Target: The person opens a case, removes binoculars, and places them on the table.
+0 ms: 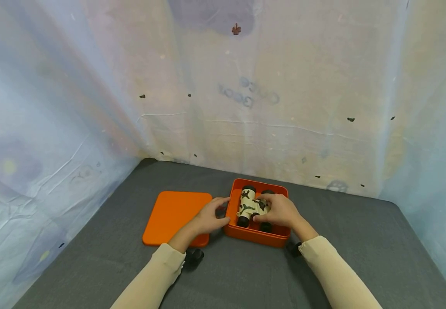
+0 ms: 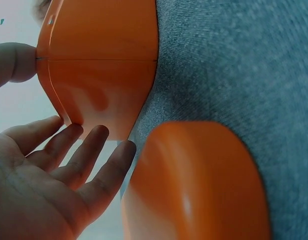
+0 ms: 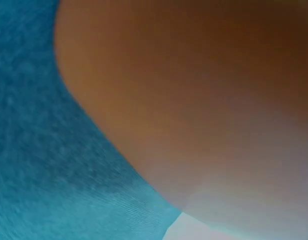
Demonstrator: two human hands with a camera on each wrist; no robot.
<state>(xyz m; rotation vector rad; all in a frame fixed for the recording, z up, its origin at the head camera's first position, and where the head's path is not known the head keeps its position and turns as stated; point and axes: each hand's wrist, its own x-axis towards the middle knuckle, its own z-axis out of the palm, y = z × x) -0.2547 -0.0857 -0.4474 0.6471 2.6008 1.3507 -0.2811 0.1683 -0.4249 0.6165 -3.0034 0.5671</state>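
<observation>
A pair of camouflage binoculars [image 1: 247, 205] with black ends lies inside an orange box [image 1: 251, 234] in the head view. My right hand [image 1: 282, 210] reaches over the box's right side and grips the binoculars around their middle, covering part of the right barrel. At the box's left side, my left hand [image 1: 209, 217] rests its fingertips and thumb on the wall and rim. The left wrist view shows these fingers [image 2: 89, 155] extended and spread against the orange wall. A blurred, close surface fills most of the right wrist view, so the right fingers are hidden there.
An orange lid [image 1: 178, 214] lies flat on the grey cloth-covered table [image 1: 362, 240], left of the box and partly under the left forearm. A patterned curtain [image 1: 284, 86] hangs behind and at both sides of the table.
</observation>
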